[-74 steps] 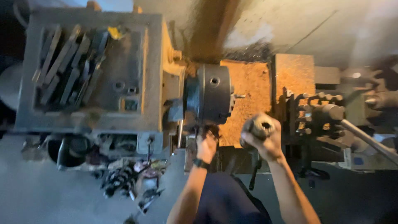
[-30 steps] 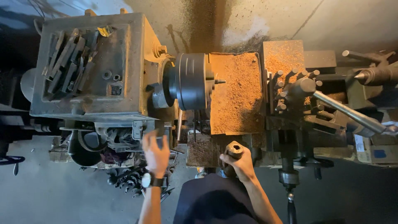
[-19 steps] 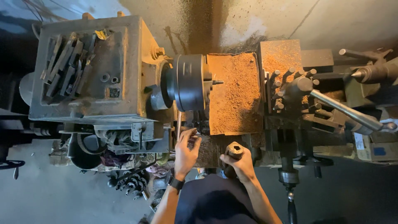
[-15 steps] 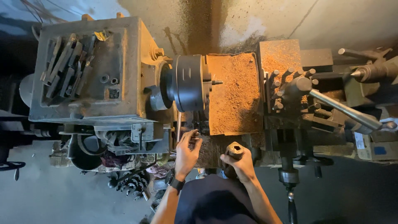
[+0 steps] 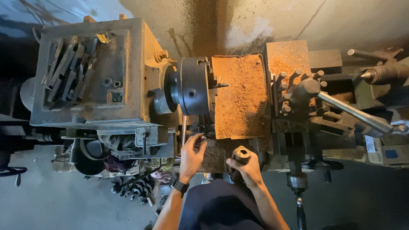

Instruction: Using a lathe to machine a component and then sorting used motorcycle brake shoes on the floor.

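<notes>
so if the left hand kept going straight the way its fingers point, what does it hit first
The left hand points up toward the machine front. First in line looks like the thin upright lever and dark fittings just below the round chuck, though depth is hard to judge from overhead.

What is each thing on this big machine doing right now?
Left hand: fingers on the controls at the lathe's front, under the chuck.
Right hand: closed around a round handwheel knob.
Chuck: small stub sticking out; spin cannot be told.
Orange-dusted cover: lying flat on the bed.
Long lever: pointing right, untouched.
</notes>
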